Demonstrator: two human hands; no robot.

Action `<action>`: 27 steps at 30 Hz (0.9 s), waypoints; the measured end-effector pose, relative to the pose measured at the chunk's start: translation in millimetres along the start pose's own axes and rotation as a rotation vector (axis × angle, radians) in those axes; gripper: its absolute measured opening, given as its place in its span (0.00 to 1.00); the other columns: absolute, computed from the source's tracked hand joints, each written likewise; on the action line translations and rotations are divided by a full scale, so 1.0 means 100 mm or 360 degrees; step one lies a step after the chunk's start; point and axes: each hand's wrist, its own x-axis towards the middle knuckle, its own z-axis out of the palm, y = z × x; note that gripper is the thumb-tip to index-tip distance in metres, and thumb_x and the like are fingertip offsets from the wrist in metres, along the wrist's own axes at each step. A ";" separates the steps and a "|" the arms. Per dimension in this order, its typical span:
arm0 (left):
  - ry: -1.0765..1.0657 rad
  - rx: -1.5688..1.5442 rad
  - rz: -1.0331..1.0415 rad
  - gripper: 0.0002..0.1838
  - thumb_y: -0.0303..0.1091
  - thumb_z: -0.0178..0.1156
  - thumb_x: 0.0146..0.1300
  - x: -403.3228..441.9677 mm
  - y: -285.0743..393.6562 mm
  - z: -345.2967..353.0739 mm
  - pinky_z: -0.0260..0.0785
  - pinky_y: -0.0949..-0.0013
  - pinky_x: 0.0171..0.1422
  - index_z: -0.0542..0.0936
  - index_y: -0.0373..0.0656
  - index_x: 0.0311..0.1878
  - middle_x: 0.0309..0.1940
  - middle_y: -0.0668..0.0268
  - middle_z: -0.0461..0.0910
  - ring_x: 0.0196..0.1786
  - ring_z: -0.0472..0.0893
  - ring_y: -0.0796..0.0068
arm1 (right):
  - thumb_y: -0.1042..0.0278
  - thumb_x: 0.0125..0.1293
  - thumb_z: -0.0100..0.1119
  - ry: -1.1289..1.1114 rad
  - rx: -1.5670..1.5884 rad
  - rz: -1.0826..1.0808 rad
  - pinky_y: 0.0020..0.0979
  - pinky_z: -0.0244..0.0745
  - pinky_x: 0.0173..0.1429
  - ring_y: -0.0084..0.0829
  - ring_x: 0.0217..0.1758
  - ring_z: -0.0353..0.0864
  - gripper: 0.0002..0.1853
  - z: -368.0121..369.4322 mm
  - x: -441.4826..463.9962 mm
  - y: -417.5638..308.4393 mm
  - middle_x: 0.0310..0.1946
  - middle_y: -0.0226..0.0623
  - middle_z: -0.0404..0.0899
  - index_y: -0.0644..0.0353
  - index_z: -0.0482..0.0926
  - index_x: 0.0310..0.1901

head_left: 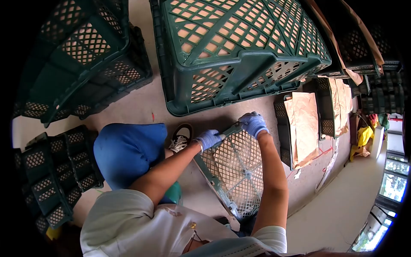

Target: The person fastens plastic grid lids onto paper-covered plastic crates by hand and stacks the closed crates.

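A green plastic crate (208, 176) with a lattice surface lies on the floor in front of me, tilted, with brownish material showing through the mesh. My left hand (209, 139), in a blue glove, is closed on the near-left part of its far edge. My right hand (254, 123), gloved too, has its fingers curled round the same edge farther right. The fingers' undersides are hidden. My forearm covers part of the crate's right side. Just beyond my hands stands a large green lattice crate (239, 64) with light brown lining showing through.
Green crates (98, 60) are stacked at the left, with smaller dark crates (55, 171) below them. At the right stand crates with brown paper (302, 128) over them. A pale wall (338, 205) and yellow bags (363, 139) are farther right. My shoe (182, 136) is beside my left hand.
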 end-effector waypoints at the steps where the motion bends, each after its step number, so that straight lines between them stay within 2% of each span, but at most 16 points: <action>1: 0.0081 -0.0029 -0.0066 0.17 0.41 0.63 0.60 -0.05 0.04 -0.01 0.72 0.66 0.42 0.81 0.36 0.43 0.31 0.60 0.82 0.33 0.79 0.71 | 0.57 0.59 0.54 -0.0165 -0.0195 -0.0073 0.38 0.71 0.55 0.40 0.50 0.78 0.11 -0.10 0.06 -0.09 0.43 0.31 0.82 0.46 0.84 0.39; 3: 0.0261 0.0145 0.0102 0.14 0.39 0.61 0.59 0.00 -0.09 0.02 0.73 0.65 0.43 0.81 0.39 0.42 0.33 0.58 0.83 0.35 0.81 0.66 | 0.55 0.61 0.52 -0.0422 -0.0520 -0.0218 0.39 0.72 0.56 0.40 0.50 0.79 0.13 -0.15 0.21 -0.18 0.44 0.34 0.81 0.48 0.83 0.40; 4: 0.0353 0.0233 0.0171 0.13 0.38 0.61 0.59 -0.04 -0.11 0.01 0.74 0.65 0.44 0.82 0.40 0.42 0.34 0.57 0.84 0.36 0.82 0.63 | 0.55 0.61 0.52 -0.0435 -0.0412 -0.0219 0.39 0.72 0.56 0.40 0.50 0.79 0.13 -0.03 0.23 -0.13 0.44 0.34 0.81 0.49 0.83 0.40; 5: 0.0277 0.0219 0.0155 0.12 0.34 0.60 0.57 -0.04 -0.10 -0.05 0.74 0.64 0.47 0.82 0.43 0.43 0.37 0.55 0.83 0.40 0.83 0.58 | 0.55 0.62 0.51 -0.0443 -0.0302 -0.0219 0.40 0.72 0.56 0.40 0.51 0.79 0.13 0.07 0.25 -0.08 0.44 0.35 0.82 0.49 0.82 0.41; 8: 0.0220 0.0442 0.0377 0.12 0.31 0.59 0.55 0.04 -0.28 -0.09 0.74 0.62 0.49 0.82 0.44 0.44 0.36 0.55 0.83 0.40 0.82 0.57 | 0.56 0.64 0.49 -0.0576 -0.0297 -0.0251 0.42 0.71 0.57 0.41 0.51 0.79 0.14 0.09 0.33 -0.10 0.43 0.38 0.82 0.50 0.81 0.45; 9: 0.0488 0.0813 0.0548 0.14 0.28 0.60 0.53 -0.02 -0.26 -0.06 0.74 0.63 0.46 0.82 0.41 0.45 0.36 0.53 0.83 0.40 0.83 0.60 | 0.56 0.64 0.49 -0.0632 -0.0365 -0.0258 0.42 0.71 0.57 0.42 0.51 0.79 0.15 0.13 0.36 -0.10 0.44 0.39 0.82 0.50 0.81 0.46; 12: 0.0504 0.0979 0.0482 0.14 0.30 0.60 0.54 -0.10 -0.21 -0.08 0.74 0.60 0.45 0.82 0.40 0.44 0.35 0.51 0.82 0.38 0.82 0.56 | 0.55 0.66 0.46 -0.0601 -0.0332 -0.0234 0.42 0.72 0.57 0.44 0.52 0.80 0.16 0.32 0.36 -0.02 0.46 0.41 0.81 0.50 0.80 0.47; 13: 0.0284 0.0752 0.0247 0.13 0.35 0.60 0.55 -0.11 -0.13 -0.15 0.74 0.58 0.46 0.83 0.40 0.42 0.34 0.51 0.82 0.37 0.81 0.52 | 0.55 0.66 0.45 -0.0615 -0.0281 -0.0194 0.43 0.72 0.56 0.44 0.51 0.80 0.16 0.34 0.40 -0.02 0.47 0.41 0.81 0.50 0.80 0.47; 14: 0.0242 0.0790 0.0183 0.12 0.37 0.60 0.54 -0.07 -0.11 -0.18 0.74 0.57 0.47 0.83 0.42 0.39 0.34 0.52 0.82 0.38 0.81 0.52 | 0.55 0.66 0.44 -0.0633 -0.0227 -0.0162 0.43 0.72 0.56 0.45 0.51 0.80 0.17 0.37 0.44 -0.04 0.47 0.41 0.81 0.50 0.80 0.47; 16: 0.0154 0.0858 0.0040 0.12 0.43 0.60 0.53 -0.03 -0.06 -0.22 0.73 0.56 0.49 0.84 0.46 0.35 0.35 0.53 0.82 0.41 0.81 0.52 | 0.53 0.67 0.41 -0.0829 -0.0344 -0.0295 0.44 0.71 0.56 0.46 0.52 0.79 0.19 0.29 0.58 -0.07 0.49 0.42 0.80 0.50 0.80 0.49; 18: 0.0142 0.0942 0.0066 0.13 0.43 0.58 0.55 -0.07 0.01 -0.24 0.74 0.56 0.47 0.84 0.46 0.34 0.35 0.54 0.82 0.40 0.81 0.53 | 0.54 0.67 0.41 -0.1013 -0.0537 -0.0359 0.44 0.71 0.57 0.45 0.54 0.78 0.19 0.17 0.64 -0.14 0.50 0.42 0.80 0.50 0.79 0.50; 19: 0.0118 0.0995 0.0068 0.13 0.43 0.57 0.56 -0.08 0.06 -0.27 0.74 0.56 0.48 0.84 0.45 0.35 0.36 0.54 0.82 0.41 0.81 0.52 | 0.58 0.67 0.43 -0.1055 -0.0427 -0.0128 0.45 0.73 0.55 0.44 0.53 0.79 0.16 0.13 0.59 -0.21 0.48 0.40 0.80 0.50 0.80 0.48; 22: 0.0046 0.1265 0.0165 0.13 0.41 0.54 0.57 -0.06 0.11 -0.26 0.73 0.55 0.46 0.83 0.44 0.35 0.34 0.54 0.82 0.40 0.81 0.52 | 0.62 0.67 0.44 -0.0723 -0.0607 -0.0285 0.47 0.74 0.53 0.41 0.51 0.80 0.14 -0.04 0.36 -0.34 0.46 0.37 0.81 0.50 0.81 0.45; 23: 0.0028 0.1376 0.0209 0.13 0.41 0.53 0.57 -0.04 0.12 -0.26 0.73 0.54 0.46 0.82 0.44 0.35 0.33 0.54 0.82 0.39 0.81 0.52 | 0.63 0.68 0.43 -0.0612 -0.0691 -0.0344 0.48 0.75 0.52 0.40 0.51 0.81 0.13 0.13 0.34 -0.25 0.45 0.35 0.81 0.49 0.81 0.43; 26: 0.0067 0.1382 0.0161 0.13 0.39 0.51 0.58 0.06 -0.03 -0.27 0.73 0.54 0.46 0.81 0.45 0.36 0.33 0.54 0.82 0.40 0.82 0.53 | 0.63 0.66 0.44 -0.0316 -0.0507 -0.0423 0.49 0.75 0.50 0.40 0.51 0.81 0.13 0.51 0.50 -0.07 0.46 0.36 0.81 0.49 0.81 0.44; 27: 0.0062 0.1320 0.0142 0.13 0.40 0.52 0.58 0.09 -0.10 -0.26 0.73 0.55 0.46 0.81 0.44 0.37 0.34 0.54 0.82 0.42 0.81 0.53 | 0.65 0.65 0.46 -0.0238 -0.0396 -0.0316 0.47 0.75 0.51 0.39 0.52 0.80 0.13 0.49 0.49 -0.09 0.47 0.37 0.81 0.49 0.81 0.45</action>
